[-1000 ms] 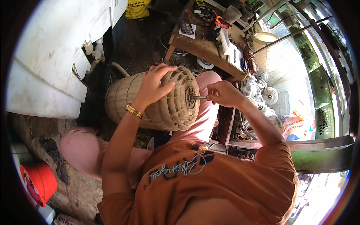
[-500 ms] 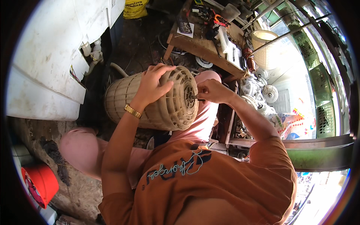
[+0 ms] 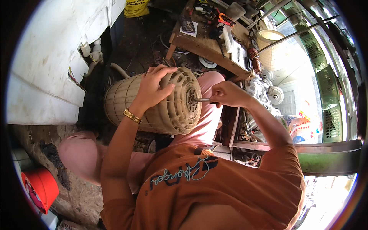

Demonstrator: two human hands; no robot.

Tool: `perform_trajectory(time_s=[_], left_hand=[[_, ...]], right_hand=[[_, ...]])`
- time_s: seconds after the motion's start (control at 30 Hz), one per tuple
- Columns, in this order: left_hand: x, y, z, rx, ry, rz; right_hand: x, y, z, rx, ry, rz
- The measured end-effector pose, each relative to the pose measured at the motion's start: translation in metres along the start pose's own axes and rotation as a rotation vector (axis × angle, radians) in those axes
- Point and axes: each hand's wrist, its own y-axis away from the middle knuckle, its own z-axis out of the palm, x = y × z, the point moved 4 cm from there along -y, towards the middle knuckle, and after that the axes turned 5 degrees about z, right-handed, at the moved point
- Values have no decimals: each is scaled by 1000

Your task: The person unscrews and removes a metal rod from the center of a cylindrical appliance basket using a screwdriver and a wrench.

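A dirty cream plastic spin tub [image 3: 151,109] from a washing machine lies on its side across my lap, its ribbed round base turned to the right. My left hand [image 3: 155,86] grips the tub's upper side near the base, thumb spread apart from the fingers. From the hub [image 3: 191,98] at the base's middle a metal shaft [image 3: 202,100] sticks out to the right. My right hand [image 3: 226,94] is closed around the shaft's outer end. Whether the shaft's inner end is fixed in the hub is hidden.
A large white appliance body [image 3: 46,76] stands at the left. Beyond my knee, a wooden table [image 3: 207,46] carries tools and a phone [image 3: 187,23]. A red bucket [image 3: 44,188] sits at lower left. White round parts [image 3: 274,94] are piled at the right beside a glass case.
My right hand has moved right, away from the hub, and more of the metal shaft shows between them. My left hand stays on the tub.
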Motion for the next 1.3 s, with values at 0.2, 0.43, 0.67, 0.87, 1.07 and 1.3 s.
perform_trajectory(time_s=[0.2, 0.43, 0.67, 0.87, 1.07, 1.3], left_hand=[[1, -3, 2, 13, 2, 13], [9, 1, 0, 37, -36, -57], [11, 2, 5, 47, -74, -80], [13, 4, 5, 82, -77, -79], [13, 6, 1, 113, -63, -49], [10, -1, 3, 40, -79, -53]], right_hand=[[2, -35, 27, -98, -186, 21], [9, -12, 6, -229, -315, 140], [11, -20, 13, -285, -396, 291], [10, -29, 19, -294, -398, 284], [6, -11, -3, -358, -270, 280], [2, -43, 32, -340, -349, 235]])
